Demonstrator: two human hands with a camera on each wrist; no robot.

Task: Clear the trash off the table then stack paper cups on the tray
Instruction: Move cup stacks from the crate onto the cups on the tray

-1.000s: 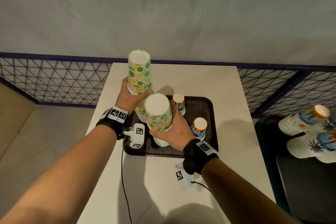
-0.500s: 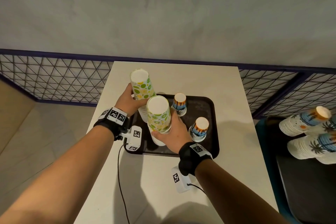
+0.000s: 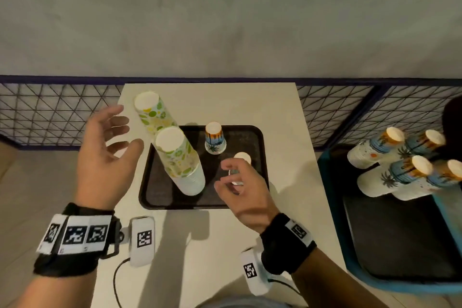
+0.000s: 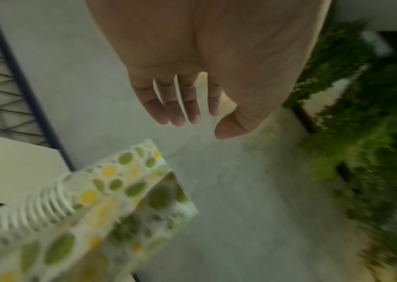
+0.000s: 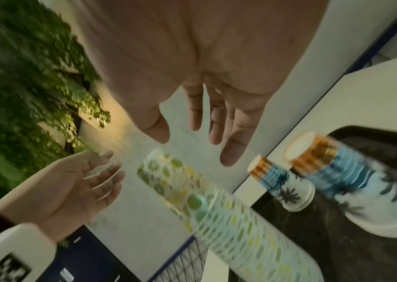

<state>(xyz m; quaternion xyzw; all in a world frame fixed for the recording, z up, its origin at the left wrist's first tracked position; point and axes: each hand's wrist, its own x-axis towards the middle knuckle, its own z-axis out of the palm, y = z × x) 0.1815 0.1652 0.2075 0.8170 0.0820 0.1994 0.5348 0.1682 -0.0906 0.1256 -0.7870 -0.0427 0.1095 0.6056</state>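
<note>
Two tall stacks of upside-down green-and-yellow dotted paper cups stand on the black tray point(image 3: 252, 137): a far stack point(image 3: 153, 115) at its left back and a near stack point(image 3: 178, 160) in front. Two small palm-print cups, one at the back point(image 3: 215, 139) and one partly hidden by my right hand point(image 3: 242, 157), also stand on the tray. My left hand point(image 3: 117, 132) hovers open left of the stacks, touching nothing. My right hand point(image 3: 232, 177) hangs loosely curled and empty to the right of the near stack. In the wrist views both palms, left point(image 4: 192, 106) and right point(image 5: 192, 131), are bare.
The white table point(image 3: 225, 232) ends at a wire-mesh fence point(image 3: 55, 112) behind. Several palm-print cup stacks point(image 3: 395, 170) lie in a blue bin point(image 3: 330, 182) to the right. Green foliage point(image 4: 366, 133) shows beyond.
Both hands have let go of the dotted stacks, which now stand on the tray. The hands have pulled back and apart; the camera has moved closer.
</note>
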